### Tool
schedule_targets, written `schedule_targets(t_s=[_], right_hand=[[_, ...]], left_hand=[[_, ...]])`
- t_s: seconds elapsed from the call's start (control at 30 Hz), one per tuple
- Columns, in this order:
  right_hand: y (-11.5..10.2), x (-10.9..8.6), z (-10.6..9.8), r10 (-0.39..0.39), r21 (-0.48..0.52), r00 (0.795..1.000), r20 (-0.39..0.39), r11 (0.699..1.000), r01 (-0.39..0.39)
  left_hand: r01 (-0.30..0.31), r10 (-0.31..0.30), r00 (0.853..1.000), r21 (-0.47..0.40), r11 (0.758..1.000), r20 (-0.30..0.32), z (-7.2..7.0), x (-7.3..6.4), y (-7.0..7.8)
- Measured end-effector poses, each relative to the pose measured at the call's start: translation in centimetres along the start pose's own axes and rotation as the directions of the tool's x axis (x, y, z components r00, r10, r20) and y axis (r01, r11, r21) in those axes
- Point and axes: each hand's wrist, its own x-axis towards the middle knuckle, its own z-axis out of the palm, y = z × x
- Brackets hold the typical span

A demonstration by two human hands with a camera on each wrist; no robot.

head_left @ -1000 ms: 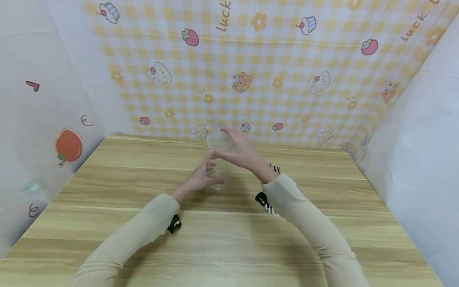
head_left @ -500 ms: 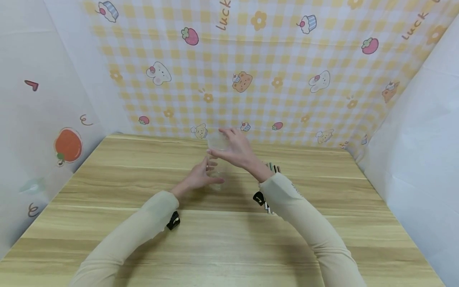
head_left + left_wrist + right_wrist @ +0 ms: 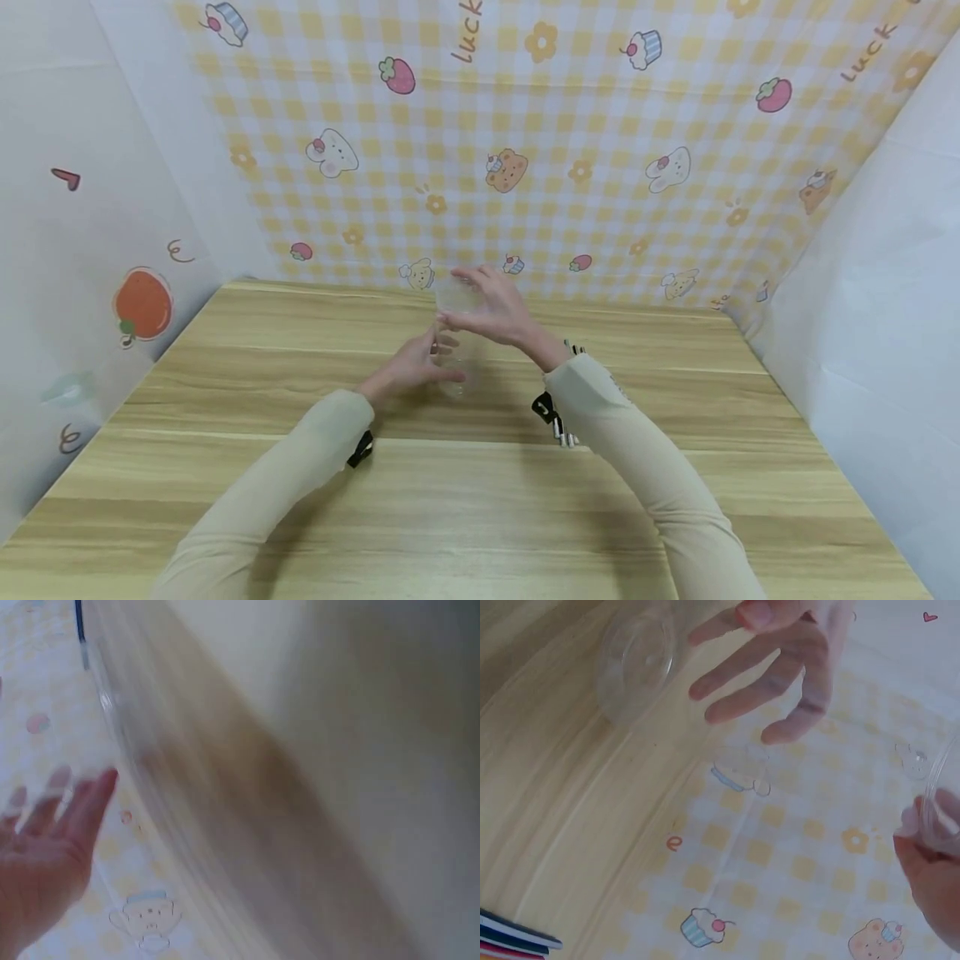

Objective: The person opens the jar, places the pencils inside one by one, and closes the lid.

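Note:
A clear round plastic container (image 3: 455, 298) stands upright near the back of the wooden table, hard to make out against it. My right hand (image 3: 498, 310) grips its upper end, thumb at the near side of the rim and fingers over the far side. Lower down, my left hand (image 3: 411, 365) holds the body with its thumb in front and fingers spread behind. In the right wrist view, the left fingers (image 3: 761, 686) show hazily through the clear wall, near the container's round base (image 3: 641, 660). The left wrist view has the left hand (image 3: 56, 847) at its edge.
Several slim pens (image 3: 564, 432) lie in a row under my right forearm; their ends (image 3: 517, 941) show coloured in the right wrist view. A checked cloth (image 3: 465, 192) backs the table, with white cloth (image 3: 870, 333) on the right side.
My right fingertips have shifted slightly left over the rim. My left hand has turned a little at the wrist, and the container stays in about the same place.

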Motion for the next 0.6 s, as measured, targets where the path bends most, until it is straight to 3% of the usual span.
schedule_targets(t_s=[0.17,0.33,0.5,0.6], right_hand=[[0.8,0.0,-1.0,-0.092,0.096,0.989,0.115,0.992,0.081],[0.4,-0.3,-2.3,-0.123,0.098,0.967,0.225,0.990,0.103],[-0.9,-0.7,-3.1,-0.090,0.019,0.972,0.215,0.996,0.088],[-1.5,-0.8,-2.9,-0.011,-0.083,0.982,0.186,0.996,0.027]], left_hand=[[-0.072,0.075,0.991,-0.031,0.997,0.109,-0.6,0.3,-0.4],[-0.087,0.094,0.982,-0.052,0.995,0.163,-0.6,0.5,-0.4],[-0.053,0.059,0.985,-0.036,0.998,0.161,-0.5,0.6,-0.4],[-0.045,0.049,0.986,-0.029,0.999,0.161,-0.5,0.4,-0.4]])
